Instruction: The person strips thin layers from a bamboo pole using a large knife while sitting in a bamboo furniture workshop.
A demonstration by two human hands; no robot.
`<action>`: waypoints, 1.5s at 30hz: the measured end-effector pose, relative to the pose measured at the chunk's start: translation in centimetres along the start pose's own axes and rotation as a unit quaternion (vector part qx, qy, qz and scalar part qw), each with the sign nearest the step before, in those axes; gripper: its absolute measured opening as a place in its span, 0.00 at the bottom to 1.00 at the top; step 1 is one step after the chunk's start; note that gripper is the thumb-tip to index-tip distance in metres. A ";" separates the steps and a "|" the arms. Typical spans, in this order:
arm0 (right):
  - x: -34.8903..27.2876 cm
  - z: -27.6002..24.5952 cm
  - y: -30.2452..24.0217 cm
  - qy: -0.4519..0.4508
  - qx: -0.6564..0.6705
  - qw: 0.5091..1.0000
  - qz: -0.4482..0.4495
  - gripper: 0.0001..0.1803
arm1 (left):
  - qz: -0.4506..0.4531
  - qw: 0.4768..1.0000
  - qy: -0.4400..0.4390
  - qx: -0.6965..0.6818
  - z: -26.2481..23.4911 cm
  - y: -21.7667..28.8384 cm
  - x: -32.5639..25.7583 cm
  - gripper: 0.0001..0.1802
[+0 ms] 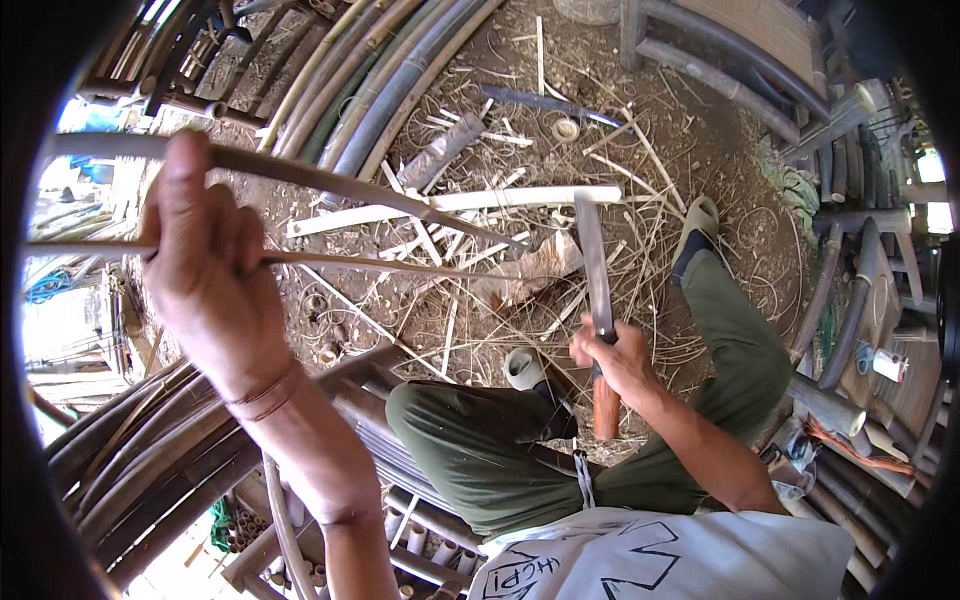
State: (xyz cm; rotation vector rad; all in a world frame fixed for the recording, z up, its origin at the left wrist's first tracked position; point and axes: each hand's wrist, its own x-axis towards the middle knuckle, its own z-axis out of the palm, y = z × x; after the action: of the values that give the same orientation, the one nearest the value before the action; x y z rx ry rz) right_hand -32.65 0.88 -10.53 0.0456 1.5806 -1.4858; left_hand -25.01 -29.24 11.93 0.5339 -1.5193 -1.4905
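My left hand (215,260) is raised at the left, its fingers closed around two long bamboo strips. The upper strip (330,182) is wider and slants down to the right; the lower strip (370,264) is thinner, and the two draw closer toward their right ends. My right hand (622,358) grips a long-bladed knife by its reddish wooden handle (606,405), in front of my lap. Its straight blade (593,255) points away from me, apart from the strips. Beyond the strips' ends lies a rough wood block (530,275) on the ground.
Pale split bamboo pieces (480,200) and thin shavings litter the dirt floor. Long bamboo poles (400,85) lie at the far left, more poles (150,450) at near left. A bamboo bench frame (850,300) stands at the right. My feet rest either side of the wood block.
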 end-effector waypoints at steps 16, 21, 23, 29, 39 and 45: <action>-0.3 16.0 -10.2 -0.125 -0.052 0.864 -0.485 0.24 | 0.224 0.935 0.148 0.231 0.8 7.2 -4.5 0.41; -3.4 17.2 -9.4 -0.094 -0.099 0.795 -0.590 0.25 | 0.262 0.936 0.173 0.159 3.7 6.0 -3.9 0.14; -3.7 14.9 -9.1 -0.076 -0.128 0.781 -0.607 0.23 | 0.328 0.917 0.181 0.135 2.6 6.5 -3.7 0.16; -7.4 0.6 -8.4 -0.099 -0.189 0.951 -0.225 0.08 | 0.267 0.930 0.220 0.128 2.3 6.6 -8.9 0.30; -12.1 -2.5 -6.4 -0.071 -0.343 0.913 -0.211 0.12 | 0.254 0.967 0.000 -0.032 1.5 5.5 -12.6 0.29; -13.1 1.3 -6.6 -0.118 -0.409 0.853 -0.300 0.12 | 0.278 0.959 -0.025 -0.056 3.5 5.7 -15.6 0.29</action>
State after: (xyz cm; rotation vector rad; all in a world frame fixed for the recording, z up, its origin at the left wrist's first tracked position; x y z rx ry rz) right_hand -28.48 5.20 2.93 -1.1688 1.9846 -1.0502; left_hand -18.69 -13.56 13.15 -0.0107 -1.4565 -1.1411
